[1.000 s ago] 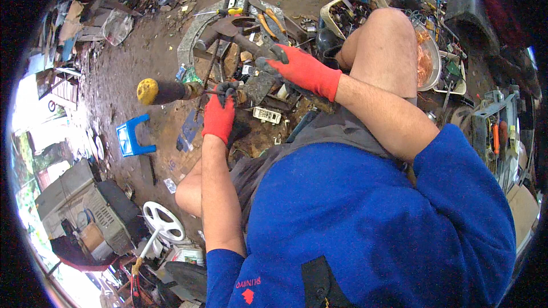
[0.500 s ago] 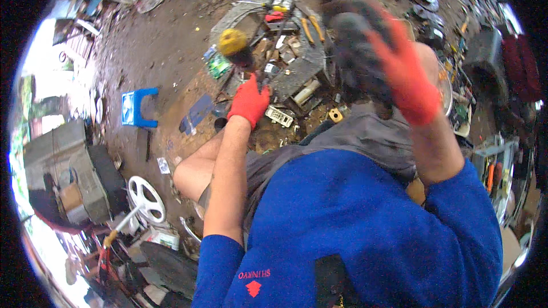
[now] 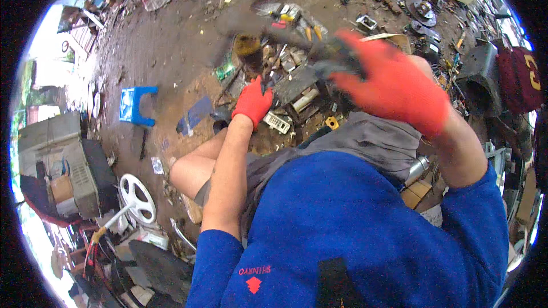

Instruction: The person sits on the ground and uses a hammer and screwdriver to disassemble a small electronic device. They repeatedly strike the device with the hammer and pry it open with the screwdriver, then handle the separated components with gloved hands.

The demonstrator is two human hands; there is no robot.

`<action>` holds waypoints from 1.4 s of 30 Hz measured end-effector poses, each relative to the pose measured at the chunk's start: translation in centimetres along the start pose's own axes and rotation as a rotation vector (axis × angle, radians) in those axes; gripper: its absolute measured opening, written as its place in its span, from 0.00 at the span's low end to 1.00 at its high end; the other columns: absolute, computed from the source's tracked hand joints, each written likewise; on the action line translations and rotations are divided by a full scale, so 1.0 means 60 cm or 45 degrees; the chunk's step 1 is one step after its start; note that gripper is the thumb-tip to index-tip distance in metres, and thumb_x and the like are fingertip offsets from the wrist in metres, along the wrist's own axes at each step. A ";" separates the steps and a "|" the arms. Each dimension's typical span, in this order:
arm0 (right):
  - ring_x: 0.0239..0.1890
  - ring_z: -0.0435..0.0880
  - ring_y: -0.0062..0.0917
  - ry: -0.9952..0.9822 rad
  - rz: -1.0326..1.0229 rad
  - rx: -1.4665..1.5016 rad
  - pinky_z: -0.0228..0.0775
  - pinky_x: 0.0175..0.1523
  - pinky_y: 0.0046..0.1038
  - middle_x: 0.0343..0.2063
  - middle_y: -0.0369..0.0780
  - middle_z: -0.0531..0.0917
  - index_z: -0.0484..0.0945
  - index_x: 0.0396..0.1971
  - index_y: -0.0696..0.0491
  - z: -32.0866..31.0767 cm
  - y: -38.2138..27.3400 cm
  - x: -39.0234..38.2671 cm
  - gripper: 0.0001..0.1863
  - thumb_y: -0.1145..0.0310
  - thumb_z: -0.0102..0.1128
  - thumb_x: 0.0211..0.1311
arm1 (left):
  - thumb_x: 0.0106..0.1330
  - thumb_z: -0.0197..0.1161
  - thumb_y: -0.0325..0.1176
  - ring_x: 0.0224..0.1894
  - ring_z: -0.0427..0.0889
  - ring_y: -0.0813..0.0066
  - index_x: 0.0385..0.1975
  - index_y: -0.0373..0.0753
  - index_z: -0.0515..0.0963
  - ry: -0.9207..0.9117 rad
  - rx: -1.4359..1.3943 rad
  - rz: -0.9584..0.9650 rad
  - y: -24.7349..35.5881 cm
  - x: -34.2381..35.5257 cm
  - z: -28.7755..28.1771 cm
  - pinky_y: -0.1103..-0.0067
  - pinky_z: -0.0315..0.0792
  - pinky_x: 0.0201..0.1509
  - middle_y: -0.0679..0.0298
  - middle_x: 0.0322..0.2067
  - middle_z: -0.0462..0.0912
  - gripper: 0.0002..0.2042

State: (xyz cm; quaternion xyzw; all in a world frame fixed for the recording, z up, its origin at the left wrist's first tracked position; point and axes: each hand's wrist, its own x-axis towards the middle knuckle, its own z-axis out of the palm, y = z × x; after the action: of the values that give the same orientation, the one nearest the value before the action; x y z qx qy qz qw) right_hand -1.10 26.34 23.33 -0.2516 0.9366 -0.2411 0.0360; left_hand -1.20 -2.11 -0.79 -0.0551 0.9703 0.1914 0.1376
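Red-gloved left hand [image 3: 253, 102] grips a yellow-topped tool [image 3: 248, 47], right hand [image 3: 388, 86] a blurred hammer [image 3: 288, 37]

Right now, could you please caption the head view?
Left hand holding a yellow-topped tool; right hand gripping blurred hammer.

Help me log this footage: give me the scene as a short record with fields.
Left hand: red-gloved, closed on a yellow-topped tool
Right hand: red-gloved, blurred, gripping a hammer-like tool
Near left hand: pale slotted casing
Beyond hands: orange-handled pliers
Picture's left: blue stool, white spoked wheel
Unclear: hammer-like tool's exact shape
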 end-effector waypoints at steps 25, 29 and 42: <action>0.45 0.79 0.45 -0.185 0.164 -0.065 0.72 0.48 0.43 0.46 0.51 0.75 0.69 0.51 0.52 0.386 0.181 0.139 0.28 0.50 0.58 0.55 | 0.62 0.60 0.44 0.54 0.73 0.47 0.52 0.25 0.69 0.228 -0.428 0.093 -0.027 -0.007 0.027 0.66 0.66 0.59 0.41 0.49 0.75 0.27; 0.50 0.76 0.44 -0.019 0.117 -0.001 0.70 0.54 0.40 0.51 0.52 0.72 0.66 0.57 0.51 0.375 0.185 0.133 0.32 0.51 0.59 0.54 | 0.59 0.62 0.43 0.59 0.67 0.49 0.56 0.27 0.65 0.147 -0.386 0.103 -0.015 -0.004 0.025 0.65 0.63 0.61 0.42 0.55 0.70 0.30; 0.49 0.77 0.27 -0.161 -0.699 1.029 0.67 0.56 0.29 0.45 0.42 0.78 0.70 0.51 0.56 0.192 -0.016 0.114 0.30 0.72 0.68 0.44 | 0.52 0.67 0.42 0.64 0.60 0.47 0.61 0.39 0.61 0.126 -0.478 0.326 -0.052 0.027 0.061 0.64 0.58 0.66 0.46 0.60 0.62 0.36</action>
State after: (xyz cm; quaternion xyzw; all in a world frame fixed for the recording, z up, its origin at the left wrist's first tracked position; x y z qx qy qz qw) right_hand -4.43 17.28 14.01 -0.4690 0.6633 -0.5701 0.1226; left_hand -1.35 -3.65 -5.58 0.0344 0.9223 0.3813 0.0520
